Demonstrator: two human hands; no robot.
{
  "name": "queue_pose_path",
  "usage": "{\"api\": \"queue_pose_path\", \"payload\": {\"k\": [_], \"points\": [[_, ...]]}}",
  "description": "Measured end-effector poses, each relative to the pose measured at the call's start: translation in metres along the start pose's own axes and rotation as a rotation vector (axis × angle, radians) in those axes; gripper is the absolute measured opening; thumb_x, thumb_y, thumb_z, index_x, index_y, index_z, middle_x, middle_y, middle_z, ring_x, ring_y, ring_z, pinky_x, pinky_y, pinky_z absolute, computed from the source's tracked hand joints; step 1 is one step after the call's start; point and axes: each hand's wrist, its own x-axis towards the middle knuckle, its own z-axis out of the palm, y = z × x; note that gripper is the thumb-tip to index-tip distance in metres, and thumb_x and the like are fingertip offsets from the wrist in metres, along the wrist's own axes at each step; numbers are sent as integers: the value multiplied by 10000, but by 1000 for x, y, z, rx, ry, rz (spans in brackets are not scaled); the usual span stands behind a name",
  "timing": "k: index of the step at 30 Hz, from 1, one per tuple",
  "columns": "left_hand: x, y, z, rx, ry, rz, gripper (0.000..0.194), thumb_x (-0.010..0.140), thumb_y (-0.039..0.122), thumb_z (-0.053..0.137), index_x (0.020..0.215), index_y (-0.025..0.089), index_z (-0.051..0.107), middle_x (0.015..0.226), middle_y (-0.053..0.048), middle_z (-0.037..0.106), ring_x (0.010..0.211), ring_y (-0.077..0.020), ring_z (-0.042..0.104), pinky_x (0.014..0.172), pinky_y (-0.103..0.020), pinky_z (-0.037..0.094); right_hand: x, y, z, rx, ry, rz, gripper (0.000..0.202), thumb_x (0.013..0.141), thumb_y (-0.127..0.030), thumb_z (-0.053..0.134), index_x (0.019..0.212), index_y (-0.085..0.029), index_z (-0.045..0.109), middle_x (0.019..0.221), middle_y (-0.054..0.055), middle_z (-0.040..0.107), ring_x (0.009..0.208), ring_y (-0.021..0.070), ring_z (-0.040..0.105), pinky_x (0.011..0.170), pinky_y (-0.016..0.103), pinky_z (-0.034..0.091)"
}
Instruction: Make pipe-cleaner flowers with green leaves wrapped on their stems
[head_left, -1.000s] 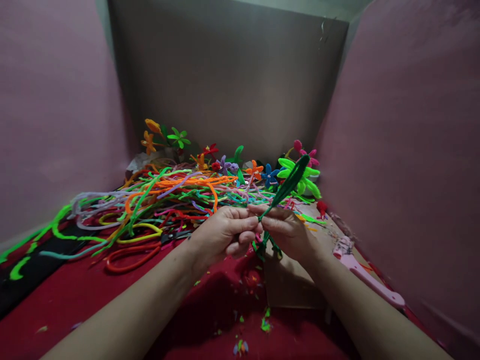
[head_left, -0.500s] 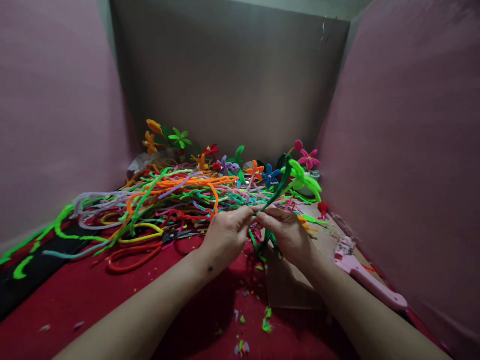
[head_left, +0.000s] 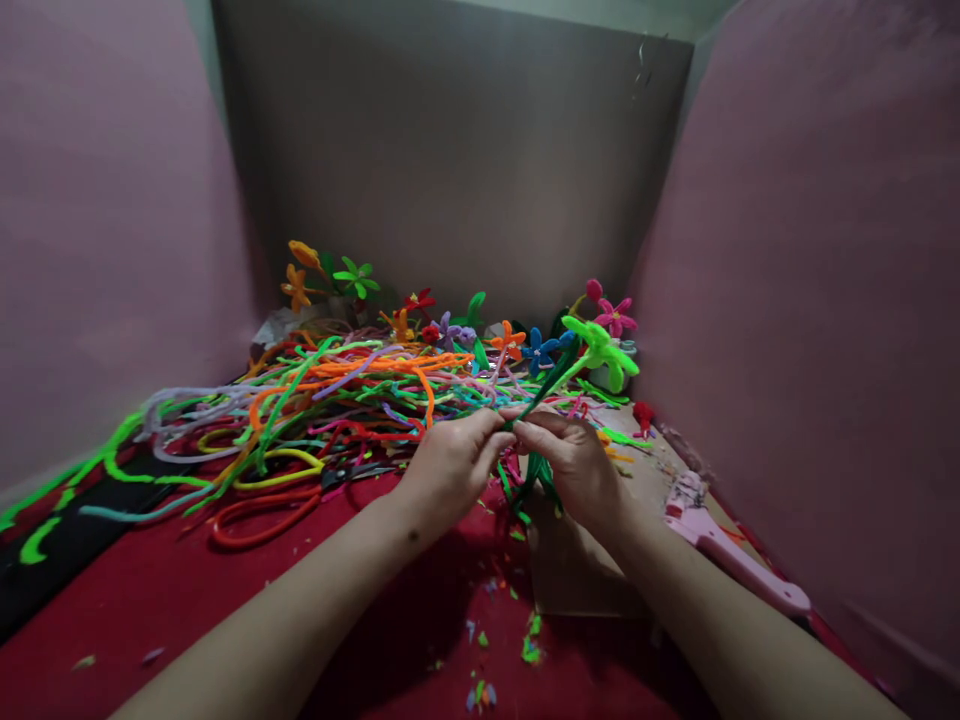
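Observation:
Between my two hands is a pipe cleaner flower (head_left: 600, 352), with bright green petals and a dark green leaf. My left hand (head_left: 455, 462) pinches its dark green stem part from the left. Pressed close against it, my right hand (head_left: 574, 462) pinches the same part from the right, fingers wrapped round. The bloom leans up and right above my right hand. Dark green loops (head_left: 541, 475) hang beneath my right hand. The exact spot where the fingertips meet is partly covered.
A heap of coloured pipe cleaners (head_left: 352, 375) spreads behind my left hand, with scissors (head_left: 358, 472) at its front edge. Finished flowers (head_left: 538, 350) stand along the back. To the right lie cardboard (head_left: 585, 575) and a pink glue gun (head_left: 739, 560). Fuzz scraps dot the red cloth (head_left: 420, 640).
The green bloom has turned and now shows more of its petals; the dark leaf has swung behind it. Both hands keep their pinch in nearly the same place.

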Motion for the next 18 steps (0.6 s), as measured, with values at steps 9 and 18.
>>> {"api": "queue_pose_path", "payload": {"k": [9, 18], "points": [[4, 5, -1, -240, -63, -159, 140, 797, 241, 500, 725, 165, 593, 468, 49, 490, 376, -78, 417, 392, -193, 344, -2, 1, 1, 205, -95, 34, 181, 776, -265, 571, 860, -216, 724, 868, 20, 681, 872, 201, 585, 808, 334, 421], [4, -2, -7, -813, -344, -361, 156, 766, 246, 575, 671, 122, 584, 461, 59, 486, 280, -8, 366, 305, -132, 246, 2, 8, -5, 399, -182, 121, 284, 685, -201, 653, 962, -241, 705, 884, 27, 712, 888, 219, 611, 908, 407, 376]]}}
